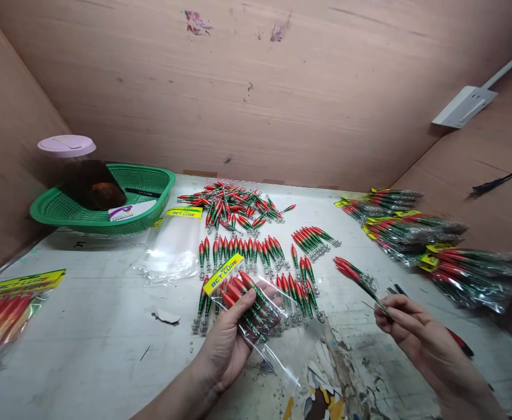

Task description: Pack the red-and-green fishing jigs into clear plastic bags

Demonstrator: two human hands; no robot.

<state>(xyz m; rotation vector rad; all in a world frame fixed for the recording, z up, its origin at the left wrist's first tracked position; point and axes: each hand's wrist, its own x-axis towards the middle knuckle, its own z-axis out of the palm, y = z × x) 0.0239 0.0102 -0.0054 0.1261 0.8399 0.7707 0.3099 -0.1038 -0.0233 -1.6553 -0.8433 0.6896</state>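
Note:
My left hand (232,335) grips a clear bag (277,356) with a yellow "BCT LURE" header. Inside it lie several red-and-green squid jigs. On the right, my right hand (417,332) pinches the hook end of a squid jig (361,286), its red tip pointing away to the upper left. That jig overlaps a small group of jigs (356,265), so I cannot tell whether more than one is held. Behind the bag, rows of jigs (247,249) lie side by side, partly hidden by it. Another neat group (312,240) lies to their right.
A loose jig pile (229,204) sits at the back. Empty header bags (174,242) lie left of it, near a green basket (102,224) holding a pink-lidded container (89,181). Filled bags (413,230) line the right; another bag (13,309) lies far left.

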